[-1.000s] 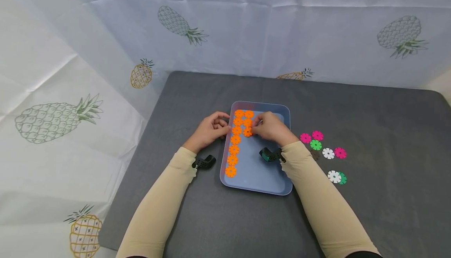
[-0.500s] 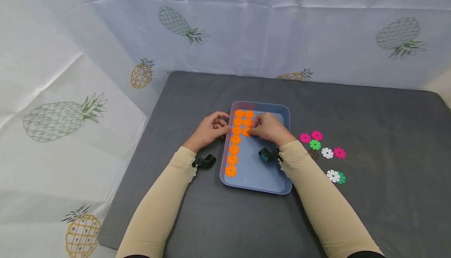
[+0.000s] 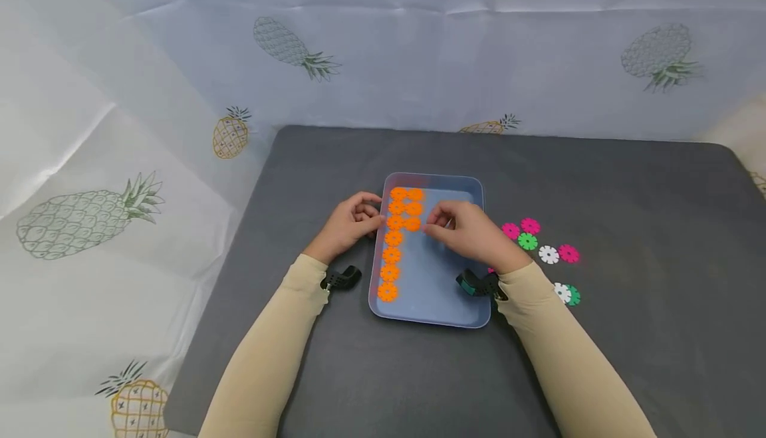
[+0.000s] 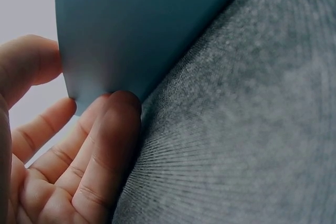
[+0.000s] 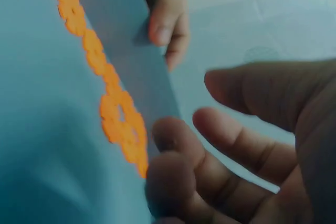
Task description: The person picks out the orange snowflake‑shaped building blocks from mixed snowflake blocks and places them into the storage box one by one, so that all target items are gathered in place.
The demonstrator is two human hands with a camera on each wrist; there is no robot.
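In the head view, a shallow blue tray (image 3: 437, 292) holds orange notched plastic discs (image 3: 391, 255). They form a long column by its left wall, with a shorter second column beside it at the far end. My left hand (image 3: 353, 222) is at the tray's left side; the left wrist view shows its thumb at the rim and its bent fingers against the outer wall. Over the tray, my right hand (image 3: 469, 228) is just right of the nearest disc of the short column (image 3: 411, 224). Its fingers are loosely bent, with nothing between thumb and fingertips in the right wrist view.
Right of the tray on the grey table (image 3: 646, 278) lie loose discs: pink (image 3: 530, 225), green (image 3: 527, 241), white (image 3: 548, 254) and dark green (image 3: 574, 296). My right forearm partly covers this group. A pineapple-print cloth (image 3: 383, 66) hangs behind the table.
My right hand has let go of the orange disc at the end of the short column and moved slightly right. My left hand stays at the tray's edge. The head view has shifted slightly.
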